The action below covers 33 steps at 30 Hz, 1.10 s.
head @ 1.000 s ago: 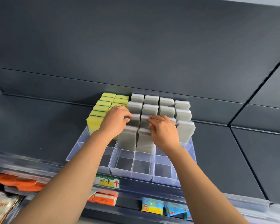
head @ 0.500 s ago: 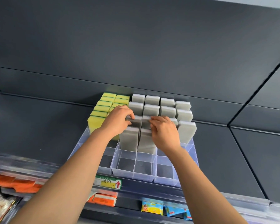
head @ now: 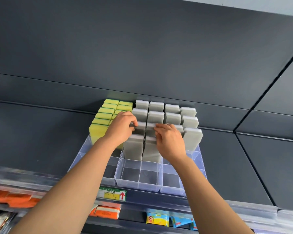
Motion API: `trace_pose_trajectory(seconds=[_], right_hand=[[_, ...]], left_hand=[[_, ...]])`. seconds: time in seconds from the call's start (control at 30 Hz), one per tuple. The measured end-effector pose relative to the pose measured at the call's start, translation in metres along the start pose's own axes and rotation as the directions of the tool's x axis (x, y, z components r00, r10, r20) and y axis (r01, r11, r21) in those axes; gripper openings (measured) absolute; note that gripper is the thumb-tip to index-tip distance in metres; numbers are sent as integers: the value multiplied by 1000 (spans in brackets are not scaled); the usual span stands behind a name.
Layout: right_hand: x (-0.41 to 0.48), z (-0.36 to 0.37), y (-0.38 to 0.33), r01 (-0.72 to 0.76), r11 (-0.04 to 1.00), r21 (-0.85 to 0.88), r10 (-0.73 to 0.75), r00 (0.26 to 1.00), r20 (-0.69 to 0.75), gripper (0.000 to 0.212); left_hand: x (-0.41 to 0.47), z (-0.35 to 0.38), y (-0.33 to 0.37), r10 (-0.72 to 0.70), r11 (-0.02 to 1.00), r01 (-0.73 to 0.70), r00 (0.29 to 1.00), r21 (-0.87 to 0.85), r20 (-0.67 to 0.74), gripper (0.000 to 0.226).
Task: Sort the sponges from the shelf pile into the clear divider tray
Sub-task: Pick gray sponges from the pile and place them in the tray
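My left hand pinches the left grey sponge, my right hand the right grey sponge, mid clear divider tray; yellow sponges and grey rows pack the back, front compartments left to fill, I reckon.

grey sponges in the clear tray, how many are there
14 grey sponges in the tray: four along the back, four next, four in the third row, partly behind the left hand and right hand, two in front. More may be hidden.
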State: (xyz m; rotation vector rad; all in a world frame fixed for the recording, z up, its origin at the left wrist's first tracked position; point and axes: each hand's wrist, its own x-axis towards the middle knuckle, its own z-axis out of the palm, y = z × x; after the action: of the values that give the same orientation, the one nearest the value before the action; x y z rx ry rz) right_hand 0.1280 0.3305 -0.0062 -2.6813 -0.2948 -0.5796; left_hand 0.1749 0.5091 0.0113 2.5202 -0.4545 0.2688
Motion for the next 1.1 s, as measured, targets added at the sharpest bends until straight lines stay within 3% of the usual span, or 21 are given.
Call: trace_pose_trajectory(seconds=[0.37,0.53,0.73,1.1], right_hand=[[-5,-1,-8,-12,999,51,16,998,-64,31],[-13,-7,-6,-37,999,37,41,994,-104,31],[-43,-28,14,-113,989,-99,91,975,-202,32],[-122,-89,90,-345,896,-279,325,939,-115,50]], left_hand=[[-13,-10,4,59,997,-54,995,59,-78,18],[-27,-10,14,89,989,-73,989,130,-122,32],[-38,5,42,201,952,-163,971,259,-128,36],[-49,74,143,438,860,-411,899,301,-23,43]])
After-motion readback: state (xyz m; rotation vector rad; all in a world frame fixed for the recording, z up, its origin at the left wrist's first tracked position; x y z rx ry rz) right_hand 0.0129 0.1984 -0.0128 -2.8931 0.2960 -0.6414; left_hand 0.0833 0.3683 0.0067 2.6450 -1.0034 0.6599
